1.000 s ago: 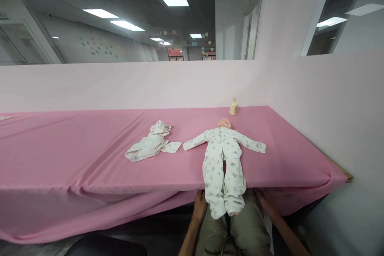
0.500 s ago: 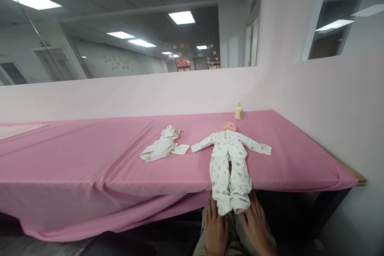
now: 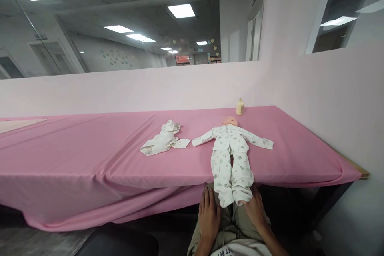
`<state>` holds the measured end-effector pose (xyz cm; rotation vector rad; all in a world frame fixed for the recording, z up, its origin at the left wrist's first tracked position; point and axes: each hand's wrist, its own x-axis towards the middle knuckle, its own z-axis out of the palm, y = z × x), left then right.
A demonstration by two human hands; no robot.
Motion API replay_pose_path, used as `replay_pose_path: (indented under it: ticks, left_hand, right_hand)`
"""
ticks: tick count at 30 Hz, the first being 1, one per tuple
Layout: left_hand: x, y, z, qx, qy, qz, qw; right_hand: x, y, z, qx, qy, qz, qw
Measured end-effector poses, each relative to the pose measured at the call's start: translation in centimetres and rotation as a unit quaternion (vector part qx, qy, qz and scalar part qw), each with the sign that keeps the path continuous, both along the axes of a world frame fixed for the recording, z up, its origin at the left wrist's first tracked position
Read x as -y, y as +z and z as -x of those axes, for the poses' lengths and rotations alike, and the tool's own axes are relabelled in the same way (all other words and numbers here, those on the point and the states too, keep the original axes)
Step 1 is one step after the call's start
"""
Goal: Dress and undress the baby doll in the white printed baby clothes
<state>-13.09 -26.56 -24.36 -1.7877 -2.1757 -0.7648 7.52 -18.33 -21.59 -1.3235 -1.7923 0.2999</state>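
Note:
A baby doll (image 3: 231,121) lies on its back in a white printed jacket (image 3: 229,138) and matching trousers (image 3: 221,172). Its legs hang over the table's front edge, and a foot (image 3: 241,202) peeks from the trouser cuff on the right. My left hand (image 3: 209,214) rests flat on my thigh, fingers stretched out, just left of the doll's lower legs. On the other thigh lies my right hand (image 3: 255,208), close by the exposed foot. Its fingers point forward, partly hidden by the trouser leg. Neither hand visibly holds anything.
A crumpled white garment (image 3: 162,142) lies left of the doll on the pink cloth (image 3: 90,148) covering the table. Behind the doll's head stands a cream pump bottle (image 3: 240,107). Wooden table edge (image 3: 363,173) shows at right. A dark seat (image 3: 117,242) is at lower left.
The view has tipped down a little, bringing more of my lap into sight. My hands have drawn slightly back; the right one has turned inward beside the doll's foot. The doll has stayed put.

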Motion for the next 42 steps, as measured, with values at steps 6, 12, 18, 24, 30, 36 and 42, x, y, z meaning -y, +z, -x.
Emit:
replay_pose_path:
  ticks: [6,12,18,24,30,36,42]
  left_hand:
    - [0.7,0.8,-0.1,0.068,0.006,0.01,0.998]
    - [0.9,2.0,-0.1,0.211,-0.043,0.034,0.976]
    - [1.4,5.0,-0.4,0.244,-0.081,0.102,0.961]
    - [3.5,13.0,-0.2,0.194,-0.175,0.283,0.923]
    - [4.0,24.7,2.2,0.212,-0.253,0.285,0.9]
    - [-4.2,30.5,3.0,0.34,-0.283,0.151,0.884]
    - [-18.6,31.1,-0.1,0.282,-0.101,0.019,0.954]
  right_hand:
    - [0.7,0.3,0.0,-0.082,-0.015,0.04,0.996]
    - [0.5,0.8,-0.5,-0.28,-0.109,0.058,0.952]
    - [-0.1,2.3,-1.7,-0.421,-0.191,0.061,0.885]
    - [0.3,9.6,-3.0,-0.45,-0.219,-0.059,0.864]
    - [-4.2,19.7,-3.0,-0.334,-0.08,-0.041,0.938]
    - [-12.0,25.8,2.6,-0.131,0.061,-0.005,0.989]
    - [-18.3,27.6,8.4,0.041,-0.003,0.067,0.997]
